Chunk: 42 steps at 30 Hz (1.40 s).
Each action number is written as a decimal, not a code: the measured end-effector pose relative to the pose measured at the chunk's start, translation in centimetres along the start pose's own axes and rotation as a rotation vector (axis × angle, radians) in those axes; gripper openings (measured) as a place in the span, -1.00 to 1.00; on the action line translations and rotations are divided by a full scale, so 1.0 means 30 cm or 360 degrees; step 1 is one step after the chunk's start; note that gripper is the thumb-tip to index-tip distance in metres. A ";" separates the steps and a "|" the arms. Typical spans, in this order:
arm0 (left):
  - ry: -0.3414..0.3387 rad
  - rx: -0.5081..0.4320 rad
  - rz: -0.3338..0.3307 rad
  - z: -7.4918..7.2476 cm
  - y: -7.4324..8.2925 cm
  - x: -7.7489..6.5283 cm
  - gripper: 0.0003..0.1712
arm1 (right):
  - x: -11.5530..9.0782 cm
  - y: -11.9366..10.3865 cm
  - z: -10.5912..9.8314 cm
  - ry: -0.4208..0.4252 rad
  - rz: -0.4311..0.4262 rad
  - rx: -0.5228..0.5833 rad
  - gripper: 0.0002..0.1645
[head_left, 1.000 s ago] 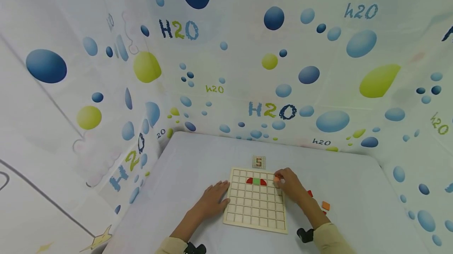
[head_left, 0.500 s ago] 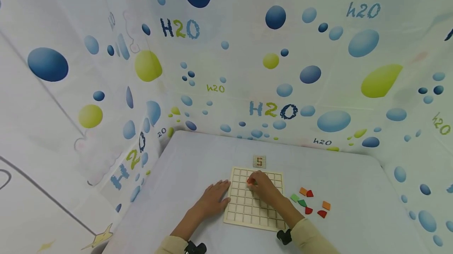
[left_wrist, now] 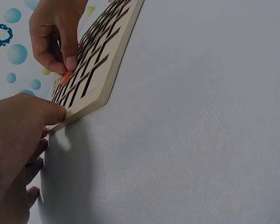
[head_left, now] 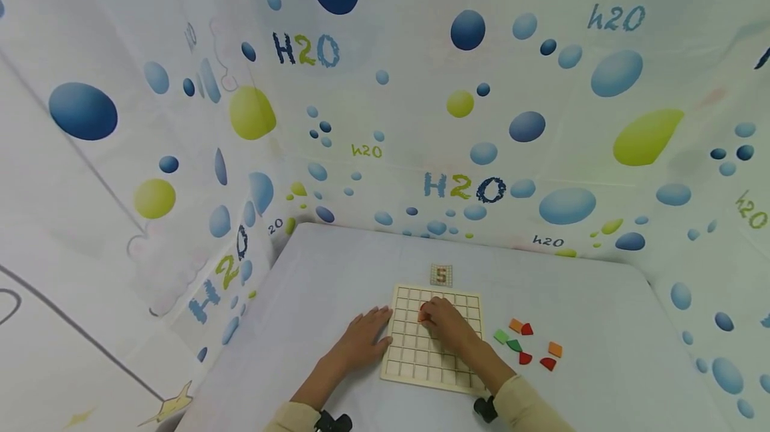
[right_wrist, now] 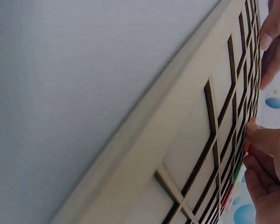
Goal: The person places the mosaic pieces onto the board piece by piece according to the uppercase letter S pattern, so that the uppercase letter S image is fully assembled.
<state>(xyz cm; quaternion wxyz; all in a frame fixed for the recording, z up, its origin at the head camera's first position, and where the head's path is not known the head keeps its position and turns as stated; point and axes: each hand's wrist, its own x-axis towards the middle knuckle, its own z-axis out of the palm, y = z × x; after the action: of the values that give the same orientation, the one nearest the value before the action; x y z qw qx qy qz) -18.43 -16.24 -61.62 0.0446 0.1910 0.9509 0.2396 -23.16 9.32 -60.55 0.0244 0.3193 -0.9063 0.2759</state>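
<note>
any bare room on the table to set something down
Bare table lies left of the card, beyond the left hand, and again right of the loose pieces. Crowded: the board around the right hand, which pinches an orange piece, and among those loose pieces.

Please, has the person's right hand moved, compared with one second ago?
Yes, to the left. Against the wooden board, the right hand was at the right edge; now it is over the upper squares.

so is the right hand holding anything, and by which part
The right hand pinches an orange piece by its upper end as the left wrist view shows it.
</note>
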 end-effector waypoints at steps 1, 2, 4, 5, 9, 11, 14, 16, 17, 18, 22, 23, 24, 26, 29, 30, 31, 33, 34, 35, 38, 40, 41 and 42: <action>-0.0002 0.0001 0.0001 0.000 0.000 0.001 -0.29 | -0.002 0.000 0.001 0.0006 0.0001 -0.0010 -0.93; -0.0002 0.0004 0.0000 0.001 -0.001 0.001 -0.29 | -0.004 -0.001 0.002 0.0015 -0.0002 -0.0018 -0.93; -0.0001 0.0016 -0.0005 0.002 -0.002 0.002 -0.29 | -0.005 -0.001 0.004 0.0044 -0.0015 -0.0041 -0.93; 0.0005 0.0026 0.0000 0.002 -0.003 0.003 -0.29 | -0.006 -0.001 0.006 0.0053 -0.0022 -0.0045 -0.93; 0.0008 0.0035 0.0014 0.000 -0.004 0.004 -0.29 | -0.005 -0.002 0.012 0.0122 -0.0088 -0.0089 -0.90; 0.0005 0.0029 0.0021 -0.002 -0.003 0.003 -0.29 | -0.004 -0.002 0.015 0.0166 -0.0125 -0.0114 -0.88; 0.0010 0.0025 0.0029 -0.006 0.001 0.000 -0.30 | -0.002 -0.002 0.021 0.0234 -0.0166 -0.0155 -0.85; 0.0003 0.0026 0.0019 -0.008 0.004 -0.003 -0.30 | -0.002 -0.001 0.026 0.0262 -0.0180 -0.0192 -0.84; 0.0004 0.0025 0.0016 -0.009 0.005 -0.004 -0.30 | -0.003 0.000 0.028 0.0266 -0.0180 -0.0213 -0.84; 0.0007 0.0027 0.0014 -0.009 0.006 -0.005 -0.30 | -0.003 -0.001 0.028 0.0263 -0.0174 -0.0235 -0.84; -0.0002 0.0040 -0.0002 -0.006 0.008 -0.008 -0.29 | -0.008 -0.006 0.025 0.0222 -0.0138 -0.0346 -0.80; -0.0001 0.0041 -0.0001 -0.005 0.008 -0.008 -0.29 | -0.009 -0.007 0.024 0.0217 -0.0132 -0.0375 -0.79; -0.0002 0.0044 -0.0001 -0.003 0.007 -0.008 -0.29 | -0.010 -0.009 0.023 0.0216 -0.0132 -0.0400 -0.78; -0.0009 0.0041 -0.0005 0.000 0.005 -0.008 -0.29 | -0.011 -0.011 0.021 0.0219 -0.0136 -0.0440 -0.79; -0.0005 0.0049 -0.0008 0.005 0.000 -0.004 -0.28 | -0.011 -0.011 0.016 0.0234 -0.0128 -0.0441 -0.88; -0.0003 0.0052 -0.0010 0.006 0.000 -0.002 -0.28 | -0.011 -0.011 0.015 0.0239 -0.0126 -0.0432 -0.91; -0.0001 0.0064 -0.0011 0.008 -0.001 0.000 -0.28 | -0.012 -0.012 0.013 0.0238 -0.0120 -0.0418 -0.93; 0.0001 0.0089 -0.0013 0.012 -0.003 0.005 -0.28 | -0.014 -0.012 0.009 0.0241 -0.0112 -0.0394 -0.96; 0.0002 0.0100 -0.0015 0.014 -0.003 0.007 -0.28 | -0.017 -0.012 0.007 0.0244 -0.0112 -0.0387 -0.96; 0.0002 0.0110 -0.0015 0.017 -0.003 0.009 -0.28 | -0.020 -0.011 0.004 0.0250 -0.0118 -0.0376 -0.95; -0.0003 0.0133 -0.0023 0.021 -0.002 0.011 -0.28 | -0.032 -0.004 -0.004 0.0265 -0.0163 -0.0362 -0.91; 0.0001 0.0129 -0.0027 0.020 0.001 0.009 -0.28 | -0.044 0.006 -0.012 0.0280 -0.0203 -0.0328 -0.88; 0.0005 0.0124 -0.0028 0.018 0.003 0.008 -0.28 | -0.051 0.013 -0.016 0.0286 -0.0218 -0.0319 -0.86; 0.0009 0.0117 -0.0029 0.016 0.005 0.007 -0.28 | -0.058 0.020 -0.021 0.0286 -0.0216 -0.0312 -0.85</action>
<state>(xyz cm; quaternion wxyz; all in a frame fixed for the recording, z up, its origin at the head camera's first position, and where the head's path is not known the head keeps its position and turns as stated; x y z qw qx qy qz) -18.47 -15.84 -61.96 0.0372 0.1831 0.9608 0.2046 -22.22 11.01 -60.70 0.1552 0.3499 -0.8994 0.2112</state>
